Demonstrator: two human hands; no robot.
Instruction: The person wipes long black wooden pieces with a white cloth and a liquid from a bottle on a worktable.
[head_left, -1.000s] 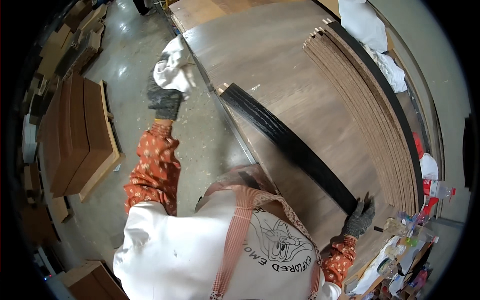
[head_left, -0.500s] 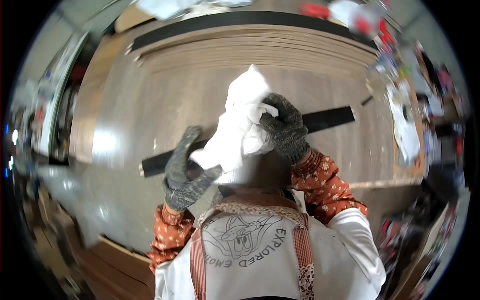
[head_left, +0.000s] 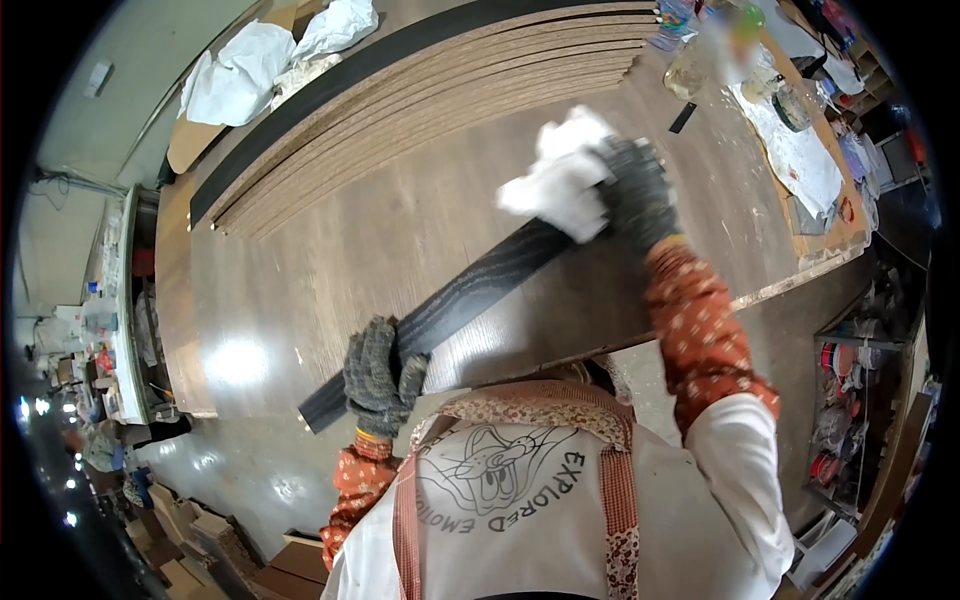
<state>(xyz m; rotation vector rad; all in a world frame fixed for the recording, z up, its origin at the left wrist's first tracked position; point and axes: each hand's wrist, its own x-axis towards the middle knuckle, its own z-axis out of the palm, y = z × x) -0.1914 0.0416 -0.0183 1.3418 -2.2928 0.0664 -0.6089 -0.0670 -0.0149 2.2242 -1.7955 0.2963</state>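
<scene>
Head view: at the table's (head_left: pixel 290 290) near edge, my gloved left hand (head_left: pixel 381 378) clasps the black board (head_left: pixel 480 285), which lies aslant on the table. Stacked strips (head_left: pixel 440 110) line the table's far side. Over the table, a white cloth (head_left: pixel 560 170) covers the board's right end, bunched in my blurred right hand (head_left: pixel 640 190).

Workshop: stacked boards (head_left: pixel 440 108) on worktable (head_left: pixel 290 285), grey floor (head_left: pixel 245 475)
</scene>
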